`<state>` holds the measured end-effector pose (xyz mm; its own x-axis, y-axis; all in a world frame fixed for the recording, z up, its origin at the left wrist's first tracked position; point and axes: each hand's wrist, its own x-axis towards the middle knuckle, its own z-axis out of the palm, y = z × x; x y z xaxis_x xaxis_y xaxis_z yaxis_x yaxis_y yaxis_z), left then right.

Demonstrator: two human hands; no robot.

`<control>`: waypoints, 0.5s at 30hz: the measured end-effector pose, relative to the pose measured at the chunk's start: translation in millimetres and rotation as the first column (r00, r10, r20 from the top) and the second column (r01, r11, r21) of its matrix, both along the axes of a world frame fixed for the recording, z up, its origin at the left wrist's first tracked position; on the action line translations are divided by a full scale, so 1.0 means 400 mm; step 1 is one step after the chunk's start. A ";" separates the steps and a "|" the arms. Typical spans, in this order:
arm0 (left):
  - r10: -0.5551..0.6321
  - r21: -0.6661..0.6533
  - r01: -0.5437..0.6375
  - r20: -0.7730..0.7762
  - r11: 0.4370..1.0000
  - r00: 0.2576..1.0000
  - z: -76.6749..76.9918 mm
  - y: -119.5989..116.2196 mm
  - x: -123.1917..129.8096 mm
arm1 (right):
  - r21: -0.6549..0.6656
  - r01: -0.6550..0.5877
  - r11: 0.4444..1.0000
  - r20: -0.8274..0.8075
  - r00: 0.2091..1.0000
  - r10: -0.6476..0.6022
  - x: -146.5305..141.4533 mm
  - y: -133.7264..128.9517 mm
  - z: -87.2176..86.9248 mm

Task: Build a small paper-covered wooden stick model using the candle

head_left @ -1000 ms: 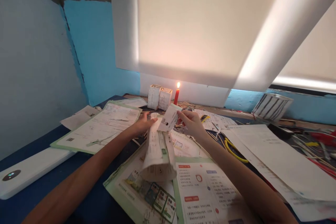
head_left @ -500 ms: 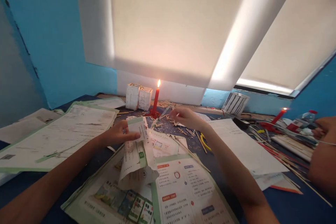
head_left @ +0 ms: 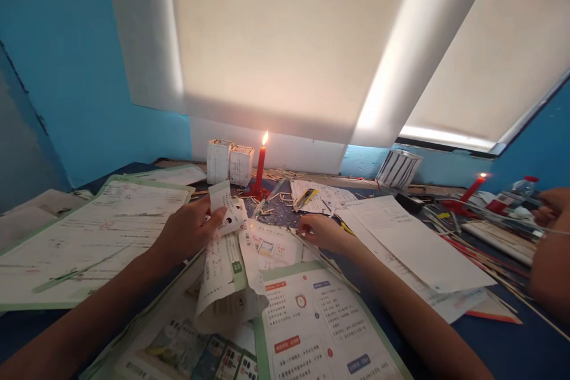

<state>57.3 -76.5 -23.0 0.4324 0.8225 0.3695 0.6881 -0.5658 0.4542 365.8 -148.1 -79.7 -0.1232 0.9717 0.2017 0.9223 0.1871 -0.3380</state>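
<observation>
My left hand (head_left: 196,222) is closed on a folded piece of printed paper (head_left: 229,217), thumb in front and fingers behind. From it a larger curled sheet (head_left: 222,285) hangs over the open booklet (head_left: 325,326). My right hand (head_left: 325,231) is low over the booklet's far edge, its fingers bent together at the end of a thin wooden stick (head_left: 332,267); the fingertips are partly hidden. A lit red candle (head_left: 260,169) stands upright beyond both hands. Beside its base lies a clear, narrow object (head_left: 259,208) among short stick pieces.
Two paper-covered boxes (head_left: 220,161) stand left of the candle. A yellow utility knife (head_left: 306,198) lies on a sheet behind my right hand. Papers (head_left: 414,243) spread to the right. Farther right are a second lit candle (head_left: 472,189), a bottle (head_left: 525,187) and another person's arm (head_left: 552,255).
My right hand has come down and nearer from beside the candle to the wooden stick. The paper in my left hand has turned, showing a different face. The view has shifted slightly.
</observation>
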 end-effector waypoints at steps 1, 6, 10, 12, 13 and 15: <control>-0.014 0.007 0.014 0.017 1.000 1.000 0.003 0.003 0.000 | 0.020 -0.002 1.000 -0.029 1.000 0.003 0.000 0.001 0.004; -0.234 0.355 0.179 0.117 0.918 0.965 0.078 -0.001 0.046 | 0.134 0.028 0.991 -0.189 0.982 -0.003 -0.001 0.003 0.028; -0.382 0.418 0.437 -0.212 0.796 0.900 0.173 -0.032 0.154 | 0.245 0.106 0.964 -0.409 0.913 0.003 -0.007 0.002 0.040; -0.443 0.223 0.545 -0.379 0.808 0.812 0.193 -0.051 0.215 | 0.262 0.156 0.952 -0.514 0.858 0.001 -0.005 0.004 0.037; -0.509 0.089 0.608 -0.457 0.789 0.729 0.191 -0.059 0.243 | 0.239 0.164 0.957 -0.541 0.841 -0.009 -0.001 0.006 0.033; -0.631 -0.120 0.683 -0.522 0.721 0.574 0.164 -0.073 0.287 | 0.157 0.139 0.978 -0.563 0.826 -0.027 0.011 0.011 0.024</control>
